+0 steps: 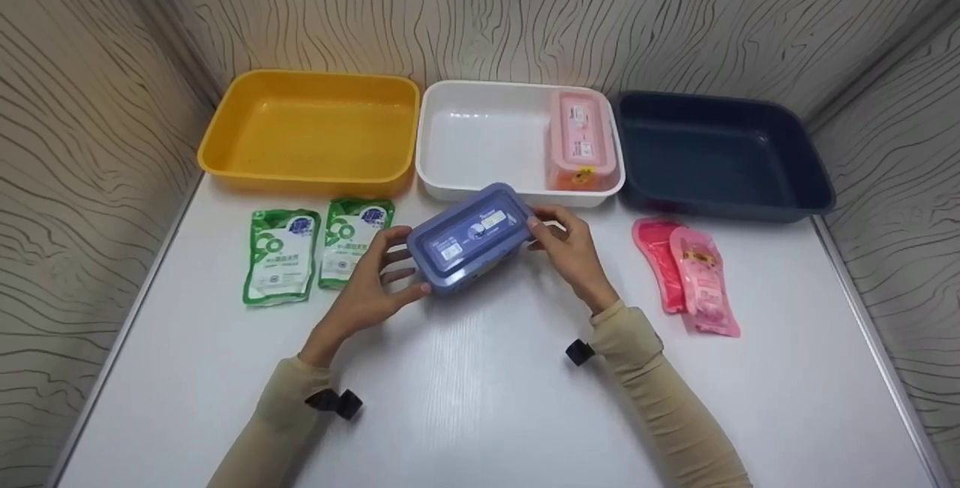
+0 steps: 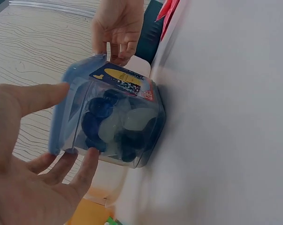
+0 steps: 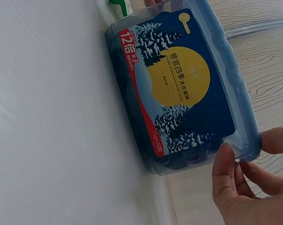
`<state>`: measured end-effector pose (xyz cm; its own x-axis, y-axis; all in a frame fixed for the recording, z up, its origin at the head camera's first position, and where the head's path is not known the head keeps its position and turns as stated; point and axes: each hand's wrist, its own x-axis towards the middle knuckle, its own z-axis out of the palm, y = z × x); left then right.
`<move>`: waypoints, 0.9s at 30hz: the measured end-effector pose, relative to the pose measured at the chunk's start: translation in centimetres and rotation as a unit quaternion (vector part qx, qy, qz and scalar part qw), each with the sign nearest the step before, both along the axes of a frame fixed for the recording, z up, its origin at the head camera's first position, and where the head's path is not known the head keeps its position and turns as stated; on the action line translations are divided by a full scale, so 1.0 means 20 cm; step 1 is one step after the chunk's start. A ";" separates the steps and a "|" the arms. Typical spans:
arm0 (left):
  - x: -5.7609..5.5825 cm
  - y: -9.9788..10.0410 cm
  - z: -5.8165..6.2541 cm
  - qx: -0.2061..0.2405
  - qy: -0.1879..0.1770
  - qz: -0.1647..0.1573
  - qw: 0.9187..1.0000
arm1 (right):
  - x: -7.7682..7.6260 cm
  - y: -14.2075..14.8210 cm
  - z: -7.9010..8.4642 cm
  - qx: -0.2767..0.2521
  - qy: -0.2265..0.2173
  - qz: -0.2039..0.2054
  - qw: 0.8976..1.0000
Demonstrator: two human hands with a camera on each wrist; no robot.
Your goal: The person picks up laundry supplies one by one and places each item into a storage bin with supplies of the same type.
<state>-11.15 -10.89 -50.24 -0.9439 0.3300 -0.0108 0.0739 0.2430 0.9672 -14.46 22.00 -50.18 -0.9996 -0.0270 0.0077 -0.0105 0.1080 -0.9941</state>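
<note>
Between both hands is a blue-lidded clear box of laundry capsules [image 1: 472, 236], tilted close over the white table. Blue and whitish capsules show through its end wall in the left wrist view, and a dark blue label with snowy trees [image 3: 174, 84] covers its long side. My left hand [image 1: 375, 278] grips the left end, thumb at the lid edge and fingers spread along the end wall. My right hand [image 1: 566, 251] pinches the right end by the lid's rim. Just behind the box stands a white bin [image 1: 480, 143] holding a pink-lidded box [image 1: 581, 131] at its right side.
A yellow bin [image 1: 307, 131] stands to the left of the white one, a dark blue bin [image 1: 712, 158] to the right. Two green-and-white pouches [image 1: 281, 259] lie at the left. Right of my right hand, a pink pouch [image 1: 705, 278] overlaps a red pouch [image 1: 660, 263].
</note>
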 end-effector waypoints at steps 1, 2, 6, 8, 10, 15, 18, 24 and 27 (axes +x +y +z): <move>0.00 0.00 0.00 0.002 -0.002 0.001 1.000 | 0.00 0.00 0.00 0.000 0.001 0.000 1.000; 0.01 0.01 0.00 0.003 -0.003 0.004 1.000 | 0.01 0.00 0.00 -0.005 0.002 -0.002 1.000; 0.03 0.03 0.00 0.004 -0.004 0.014 1.000 | 0.03 0.01 0.00 -0.015 0.003 -0.005 1.000; 0.04 0.03 0.01 0.001 -0.002 0.018 1.000 | 0.03 0.02 0.00 -0.019 0.005 -0.006 1.000; 0.05 0.04 0.01 0.005 -0.002 0.021 1.000 | 0.04 0.02 0.00 -0.024 0.008 -0.005 1.000; 0.07 0.06 0.01 0.008 -0.005 0.025 1.000 | 0.05 0.03 0.00 -0.032 0.016 0.004 0.999; 0.08 0.06 0.01 0.002 -0.008 0.023 1.000 | 0.06 0.03 0.00 -0.029 0.016 0.008 0.999; 0.07 0.07 0.05 -0.038 -0.012 0.013 0.999 | 0.11 0.01 0.01 -0.026 -0.006 -0.018 0.999; 0.03 0.08 0.10 -0.051 0.001 0.003 0.999 | 0.15 -0.01 0.01 -0.031 -0.022 -0.030 0.999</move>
<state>-10.59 -9.33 -48.17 -0.9461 0.3212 -0.0419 0.0741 0.3406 0.9373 -11.43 21.74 -49.90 -0.9988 0.0325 -0.0359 0.0374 0.0462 -0.9982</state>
